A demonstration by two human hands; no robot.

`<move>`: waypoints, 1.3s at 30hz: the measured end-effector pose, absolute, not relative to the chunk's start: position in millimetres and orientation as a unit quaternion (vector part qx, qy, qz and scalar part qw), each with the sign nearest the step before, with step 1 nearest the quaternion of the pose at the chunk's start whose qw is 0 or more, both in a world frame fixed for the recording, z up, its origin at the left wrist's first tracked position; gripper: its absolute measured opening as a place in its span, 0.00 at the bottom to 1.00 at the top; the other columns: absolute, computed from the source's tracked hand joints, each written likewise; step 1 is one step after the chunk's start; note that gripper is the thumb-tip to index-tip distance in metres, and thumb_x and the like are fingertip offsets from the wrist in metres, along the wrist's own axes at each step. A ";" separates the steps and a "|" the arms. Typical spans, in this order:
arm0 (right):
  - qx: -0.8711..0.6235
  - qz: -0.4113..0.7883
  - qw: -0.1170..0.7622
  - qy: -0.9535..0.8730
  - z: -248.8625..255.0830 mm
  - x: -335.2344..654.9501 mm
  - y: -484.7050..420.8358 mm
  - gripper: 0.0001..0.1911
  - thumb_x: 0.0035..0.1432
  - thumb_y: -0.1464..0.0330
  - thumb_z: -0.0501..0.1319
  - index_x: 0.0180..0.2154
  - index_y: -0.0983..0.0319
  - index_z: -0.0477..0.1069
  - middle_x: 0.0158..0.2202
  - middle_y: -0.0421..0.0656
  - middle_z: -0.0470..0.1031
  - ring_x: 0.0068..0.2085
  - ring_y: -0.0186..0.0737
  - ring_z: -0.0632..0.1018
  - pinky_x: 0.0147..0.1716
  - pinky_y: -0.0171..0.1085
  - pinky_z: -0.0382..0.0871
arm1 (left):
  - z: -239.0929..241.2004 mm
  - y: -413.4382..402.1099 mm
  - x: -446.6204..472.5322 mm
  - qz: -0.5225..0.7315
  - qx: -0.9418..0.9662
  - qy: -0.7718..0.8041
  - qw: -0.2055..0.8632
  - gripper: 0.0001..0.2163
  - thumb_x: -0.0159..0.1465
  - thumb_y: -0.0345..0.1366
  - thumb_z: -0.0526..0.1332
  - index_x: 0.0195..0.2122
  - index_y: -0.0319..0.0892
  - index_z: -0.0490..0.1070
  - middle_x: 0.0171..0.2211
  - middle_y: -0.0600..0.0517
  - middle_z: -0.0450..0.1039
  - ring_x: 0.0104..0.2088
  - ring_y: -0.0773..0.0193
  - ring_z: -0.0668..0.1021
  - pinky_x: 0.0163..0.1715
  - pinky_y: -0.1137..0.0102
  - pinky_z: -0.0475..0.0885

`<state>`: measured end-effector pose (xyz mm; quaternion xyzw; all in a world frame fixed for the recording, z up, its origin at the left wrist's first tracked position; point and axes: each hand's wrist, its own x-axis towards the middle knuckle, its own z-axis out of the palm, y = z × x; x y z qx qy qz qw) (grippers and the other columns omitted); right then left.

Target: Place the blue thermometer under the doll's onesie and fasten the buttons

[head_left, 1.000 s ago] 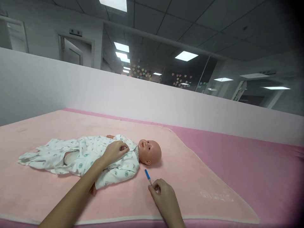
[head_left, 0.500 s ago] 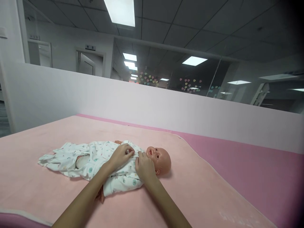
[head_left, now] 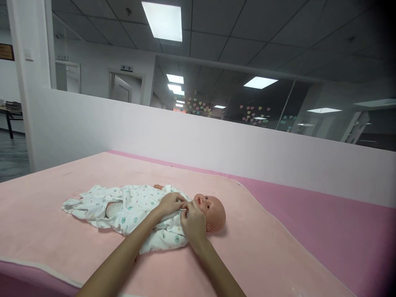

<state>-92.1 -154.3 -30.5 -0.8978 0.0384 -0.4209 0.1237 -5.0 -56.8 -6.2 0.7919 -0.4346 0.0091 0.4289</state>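
Fingers of left hand [head_left: 168, 205] and right hand [head_left: 194, 222] curl over the white, patterned cloth garment [head_left: 163, 239]; what they pinch cannot be told. Light, steady handling seems best.

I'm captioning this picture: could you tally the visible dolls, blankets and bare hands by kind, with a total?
Clothed doll: 1
Peach-pink blanket: 1
Hands (left hand, right hand): 2
Total: 4

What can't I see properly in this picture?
All in the head view:
- What the right hand might hold: hidden by the hand itself.
- Part of the doll: behind the left arm.
- Red sign: too small to read.
- Table: cut off by the left edge.
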 end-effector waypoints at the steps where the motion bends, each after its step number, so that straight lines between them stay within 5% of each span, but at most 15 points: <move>1: -0.896 -0.426 0.118 0.030 -33.2 -90.9 -154.7 0.08 0.49 0.77 0.50 0.26 0.62 0.65 0.28 0.40 0.68 0.27 0.33 0.68 0.24 0.32 0.54 | -6.7 -55.3 -4.9 0.005 0.787 -0.438 0.434 0.11 0.51 0.34 0.55 0.30 0.42 0.76 0.31 0.53 0.75 0.31 0.65 0.73 0.30 0.74 0.63; 7: -0.882 -0.463 0.088 0.005 -43.6 -85.7 -154.6 0.10 0.51 0.77 0.49 0.29 0.62 0.67 0.26 0.40 0.68 0.27 0.33 0.69 0.24 0.32 0.56 | -7.3 -52.4 -7.0 0.010 0.760 -0.419 0.498 0.10 0.50 0.32 0.55 0.31 0.40 0.74 0.30 0.53 0.73 0.29 0.67 0.71 0.29 0.74 0.64; 17: -0.854 -0.489 0.176 -0.021 -43.7 -83.1 -155.7 0.12 0.57 0.75 0.48 0.31 0.62 0.69 0.33 0.42 0.71 0.34 0.34 0.72 0.31 0.32 0.64 | -11.9 -50.4 -5.8 -0.041 0.689 -0.397 0.605 0.10 0.54 0.35 0.56 0.33 0.37 0.73 0.28 0.50 0.73 0.33 0.64 0.74 0.34 0.71 0.68; 28: -0.839 -0.479 0.255 -0.042 -39.9 -83.9 -154.8 0.11 0.56 0.76 0.48 0.31 0.62 0.68 0.34 0.43 0.71 0.36 0.35 0.71 0.37 0.34 0.65 | -9.1 -48.0 -8.0 -0.078 0.671 -0.396 0.622 0.10 0.53 0.34 0.58 0.34 0.36 0.74 0.32 0.47 0.75 0.34 0.63 0.75 0.37 0.70 0.69; 39: -0.841 -0.469 0.271 -0.005 -44.0 -81.5 -156.8 0.08 0.55 0.73 0.49 0.32 0.63 0.65 0.29 0.42 0.70 0.30 0.35 0.71 0.29 0.32 0.63 | 0.2 -35.1 -8.1 -0.134 0.680 -0.443 0.568 0.15 0.51 0.35 0.61 0.41 0.37 0.73 0.33 0.48 0.74 0.33 0.64 0.73 0.36 0.70 0.67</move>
